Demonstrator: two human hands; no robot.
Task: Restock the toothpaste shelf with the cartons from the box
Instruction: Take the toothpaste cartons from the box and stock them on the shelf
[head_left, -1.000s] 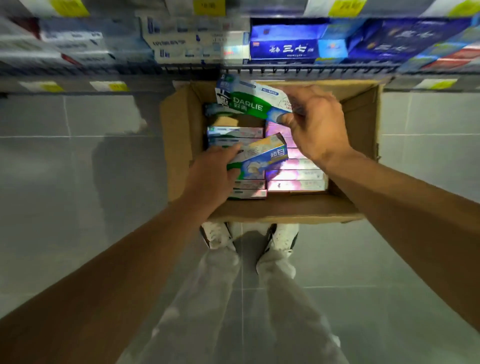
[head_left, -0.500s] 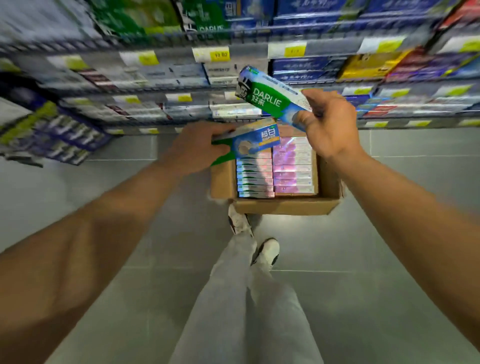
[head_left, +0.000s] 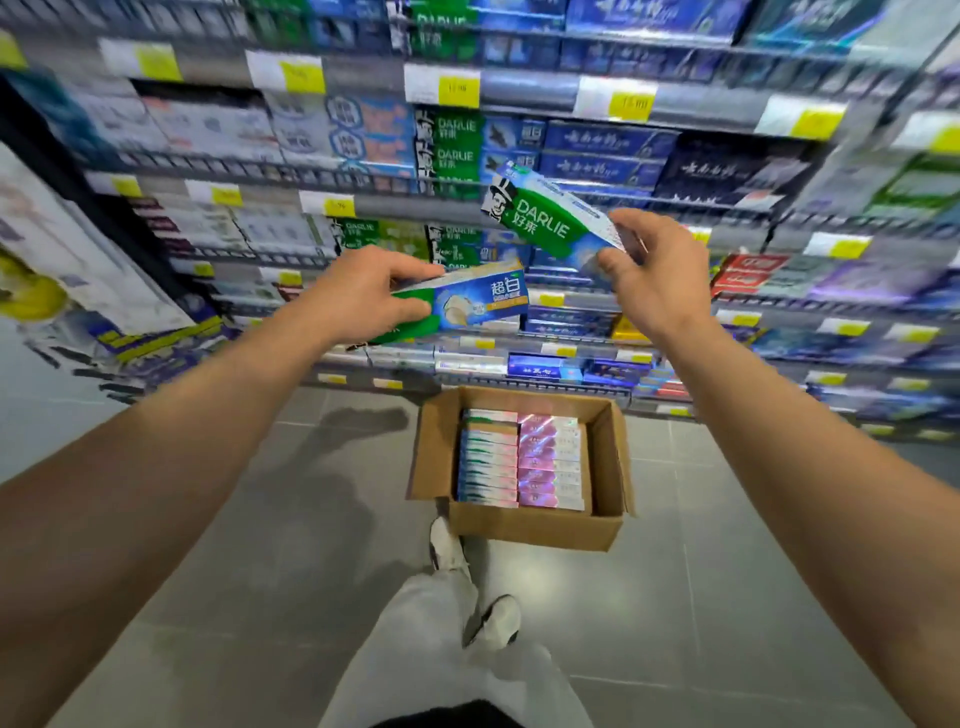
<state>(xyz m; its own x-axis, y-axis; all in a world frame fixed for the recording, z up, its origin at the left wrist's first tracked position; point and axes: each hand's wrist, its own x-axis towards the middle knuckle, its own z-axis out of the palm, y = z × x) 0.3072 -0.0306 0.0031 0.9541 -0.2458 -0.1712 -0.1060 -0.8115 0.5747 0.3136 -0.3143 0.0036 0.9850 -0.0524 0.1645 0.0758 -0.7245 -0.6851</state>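
My left hand (head_left: 371, 291) grips one end of a green, white and blue toothpaste carton (head_left: 470, 304), held level in front of the shelves. My right hand (head_left: 652, 278) pinches the lower end of a second green and white Darlie carton (head_left: 543, 223), tilted up to the left. Both cartons are raised at mid-shelf height, apart from each other. Below them on the floor stands the open cardboard box (head_left: 610, 457), holding a green-and-white row of cartons (head_left: 488, 457) beside a pink row (head_left: 550, 462). Matching green Darlie cartons (head_left: 449, 150) sit on the shelf behind.
Wire shelves full of toothpaste cartons (head_left: 597, 156) with yellow price tags (head_left: 457, 88) fill the wall ahead. The grey tiled floor (head_left: 249, 519) spreads around the box. My legs and shoes (head_left: 449, 553) stand just before the box's near edge.
Both hands have lifted their cartons out of the box and up to shelf height. The view has risen from the box to the shelves, and the box now lies lower and farther off.
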